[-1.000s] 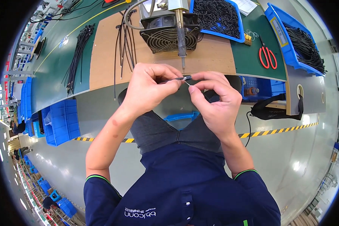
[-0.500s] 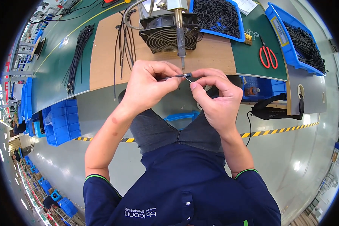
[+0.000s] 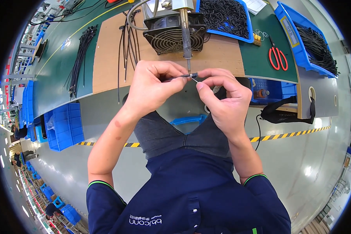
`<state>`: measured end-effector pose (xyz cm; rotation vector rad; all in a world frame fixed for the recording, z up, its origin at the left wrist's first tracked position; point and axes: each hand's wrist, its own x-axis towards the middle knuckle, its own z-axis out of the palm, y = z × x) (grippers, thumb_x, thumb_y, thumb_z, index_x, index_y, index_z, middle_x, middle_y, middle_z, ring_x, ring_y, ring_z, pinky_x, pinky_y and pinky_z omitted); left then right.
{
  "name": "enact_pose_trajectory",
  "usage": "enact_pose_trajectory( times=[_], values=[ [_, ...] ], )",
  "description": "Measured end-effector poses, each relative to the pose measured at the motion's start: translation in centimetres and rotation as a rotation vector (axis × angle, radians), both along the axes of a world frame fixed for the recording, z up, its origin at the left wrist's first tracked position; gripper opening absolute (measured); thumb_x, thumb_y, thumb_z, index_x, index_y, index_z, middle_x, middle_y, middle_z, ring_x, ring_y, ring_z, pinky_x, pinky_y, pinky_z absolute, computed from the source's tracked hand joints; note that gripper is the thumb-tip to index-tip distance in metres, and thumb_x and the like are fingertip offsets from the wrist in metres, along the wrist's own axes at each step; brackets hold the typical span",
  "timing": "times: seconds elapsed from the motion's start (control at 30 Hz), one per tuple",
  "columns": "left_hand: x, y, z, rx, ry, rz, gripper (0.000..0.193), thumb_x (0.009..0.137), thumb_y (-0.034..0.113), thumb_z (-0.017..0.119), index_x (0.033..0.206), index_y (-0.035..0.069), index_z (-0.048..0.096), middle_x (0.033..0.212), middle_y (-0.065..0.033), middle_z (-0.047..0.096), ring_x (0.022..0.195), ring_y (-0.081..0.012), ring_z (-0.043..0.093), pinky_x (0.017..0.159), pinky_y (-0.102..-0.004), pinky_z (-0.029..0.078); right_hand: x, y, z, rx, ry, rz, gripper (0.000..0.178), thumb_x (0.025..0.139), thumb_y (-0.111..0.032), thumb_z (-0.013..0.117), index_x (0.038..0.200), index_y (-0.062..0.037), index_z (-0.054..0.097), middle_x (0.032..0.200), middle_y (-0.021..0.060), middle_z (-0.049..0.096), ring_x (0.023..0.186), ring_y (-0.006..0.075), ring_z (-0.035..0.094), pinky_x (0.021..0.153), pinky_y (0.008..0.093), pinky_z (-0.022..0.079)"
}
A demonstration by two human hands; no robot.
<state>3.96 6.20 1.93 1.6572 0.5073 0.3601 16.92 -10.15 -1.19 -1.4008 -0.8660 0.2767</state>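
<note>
Toward 12 o'clock, the cable point(image 3: 186, 76) looks plastic-coated and the thin wire point(image 3: 194, 80) silvery metal; farther up, the soldering iron point(image 3: 187, 41) has a dull, stained metal shaft. At 2 o'clock, the bin point(image 3: 301, 60) is smooth plastic, the scissors point(image 3: 277, 57) glossy-handled. At 6 o'clock, the shirt point(image 3: 191, 183) is matt cloth; at 4, the floor point(image 3: 300, 171) is glossy.

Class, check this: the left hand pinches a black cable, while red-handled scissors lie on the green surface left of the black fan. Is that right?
No: in the head view, the red-handled scissors lie right, not left, of the black fan, on the green surface; the left hand does pinch a black cable.
</note>
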Motion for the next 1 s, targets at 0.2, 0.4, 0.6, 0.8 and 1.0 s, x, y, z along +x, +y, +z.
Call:
enact_pose_trajectory(
  times=[0.2,0.4,0.6,0.8,1.0],
  values=[
    [0.04,0.05,0.14,0.012,0.008,0.004,0.004,0.089,-0.004,0.077,0.089,-0.006,0.080,0.100,-0.0096,0.078,0.086,-0.0094,0.069,0.079,-0.0249,0.056,0.04,0.10,-0.03,0.009,-0.010,-0.001,0.004,0.081,0.002,0.081,0.084,0.0010,0.078,0.102,0.0127,0.080,0.099,0.0226,0.075,0.091,0.0338,0.055],
    [0.10,0.04,0.26,0.026,0.015,0.003,0.004,0.088,-0.004,0.078,0.089,-0.006,0.080,0.100,-0.0096,0.078,0.085,-0.0095,0.069,0.078,-0.0247,0.056,0.07,0.24,-0.10,0.010,-0.022,-0.009,0.005,0.081,0.002,0.081,0.085,0.0010,0.078,0.102,0.0127,0.080,0.098,0.0225,0.074,0.090,0.0337,0.056],
    [0.08,0.03,0.14,0.017,0.009,0.005,0.004,0.088,-0.004,0.078,0.089,-0.006,0.080,0.101,-0.0104,0.078,0.086,-0.0100,0.069,0.079,-0.0247,0.056,-0.21,0.24,0.28,-0.024,-0.034,-0.024,0.006,0.081,0.002,0.082,0.086,0.0009,0.079,0.101,0.0122,0.079,0.097,0.0220,0.074,0.088,0.0333,0.056],
    [0.06,0.08,0.18,0.029,0.014,-0.004,0.004,0.088,-0.004,0.078,0.089,-0.006,0.080,0.101,-0.0105,0.078,0.087,-0.0107,0.070,0.080,-0.0254,0.056,-0.18,0.28,0.05,-0.020,-0.001,-0.013,0.006,0.081,0.002,0.082,0.087,0.0008,0.079,0.101,0.0120,0.079,0.096,0.0220,0.074,0.088,0.0334,0.056],
    [0.01,0.20,0.13,0.016,0.004,-0.004,0.004,0.089,-0.004,0.077,0.090,-0.007,0.080,0.101,-0.0103,0.078,0.088,-0.0111,0.070,0.081,-0.0255,0.056,-0.10,0.35,0.12,-0.007,-0.022,-0.007,0.005,0.081,0.002,0.081,0.085,0.0010,0.078,0.102,0.0123,0.079,0.097,0.0228,0.074,0.089,0.0338,0.056]
  ],
)
